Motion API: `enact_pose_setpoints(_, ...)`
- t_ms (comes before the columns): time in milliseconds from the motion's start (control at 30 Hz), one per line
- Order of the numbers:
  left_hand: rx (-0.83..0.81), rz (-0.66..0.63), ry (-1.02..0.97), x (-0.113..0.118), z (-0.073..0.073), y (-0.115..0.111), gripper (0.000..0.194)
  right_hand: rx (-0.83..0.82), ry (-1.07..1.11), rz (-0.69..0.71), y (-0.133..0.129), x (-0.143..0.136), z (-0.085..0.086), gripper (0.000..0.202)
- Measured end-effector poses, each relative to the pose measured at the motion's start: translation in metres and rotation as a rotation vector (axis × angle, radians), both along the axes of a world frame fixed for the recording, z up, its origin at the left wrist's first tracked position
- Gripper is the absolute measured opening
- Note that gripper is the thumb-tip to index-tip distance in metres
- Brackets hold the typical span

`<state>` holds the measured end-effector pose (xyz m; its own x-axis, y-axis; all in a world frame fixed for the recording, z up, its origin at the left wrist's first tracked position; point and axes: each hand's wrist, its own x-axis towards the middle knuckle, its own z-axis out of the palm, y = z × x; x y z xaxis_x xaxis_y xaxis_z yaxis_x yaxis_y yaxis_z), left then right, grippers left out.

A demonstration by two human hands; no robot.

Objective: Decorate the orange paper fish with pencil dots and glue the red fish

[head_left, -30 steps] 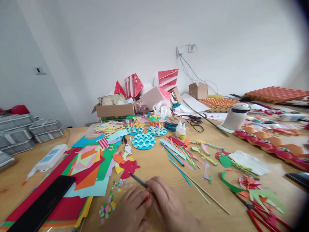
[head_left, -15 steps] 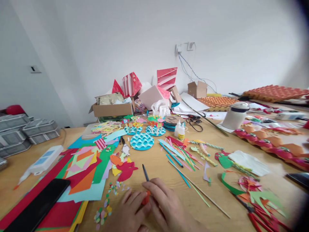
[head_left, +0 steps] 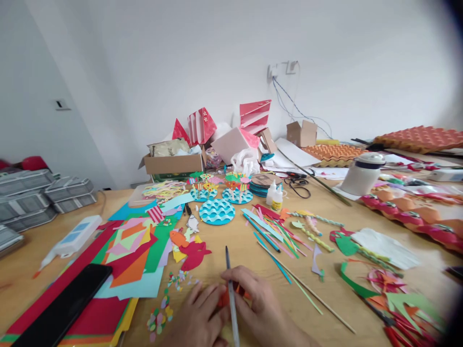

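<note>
At the bottom centre, my right hand (head_left: 255, 301) is closed around a slim pen (head_left: 232, 299), its dark end pointing away from me. An orange-red paper piece (head_left: 223, 297) shows between my two hands, partly covered by fingers and pen. My left hand (head_left: 200, 313) lies beside it, fingers bent together, holding the paper's left side against the table. Beyond my left hand lie a red paper fish (head_left: 195, 255), an orange fish (head_left: 179, 238) and small paper dots (head_left: 159, 318).
Coloured sheets (head_left: 133, 284) and a black phone (head_left: 65, 306) are at left. Blue wavy discs (head_left: 217, 212), glue bottles (head_left: 277, 198) and paper strips (head_left: 278, 231) stand or lie ahead. A thin stick (head_left: 307, 289), red-handled scissors (head_left: 396, 330) and a white jar (head_left: 362, 176) are at right.
The pen has swung more upright in my right hand, and its lower shaft now shows. More orange-red paper is visible. The whole view has shifted slightly, with objects appearing further right.
</note>
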<state>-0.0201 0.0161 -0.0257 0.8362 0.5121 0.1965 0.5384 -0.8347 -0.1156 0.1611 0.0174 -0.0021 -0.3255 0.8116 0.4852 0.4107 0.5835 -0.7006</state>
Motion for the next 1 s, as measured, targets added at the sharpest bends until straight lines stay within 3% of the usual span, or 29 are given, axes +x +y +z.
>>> enact_pose_setpoints(233,0.07,-0.022,-0.023,0.001,-0.013,0.003,0.049,-0.025,-0.029,-0.096,0.005,0.003,-0.008,0.018)
enact_pose_setpoints(400,0.01,0.022,-0.011,0.001,-0.02,0.004,0.056,-0.013,-0.086,-0.136,0.009,0.005,-0.01,0.007)
enact_pose_setpoints(633,-0.027,0.076,-0.027,0.001,-0.002,-0.001,0.046,-0.068,-0.021,-0.142,0.015,0.008,-0.016,0.018)
enact_pose_setpoints(767,-0.139,0.145,-0.085,-0.001,0.012,-0.005,0.032,-0.005,-0.15,-0.121,0.016,0.012,-0.013,0.026)
enact_pose_setpoints(1000,-0.17,0.11,-0.11,-0.002,0.008,-0.006,0.034,0.017,-0.473,-0.1,0.009,0.031,-0.009,0.027)
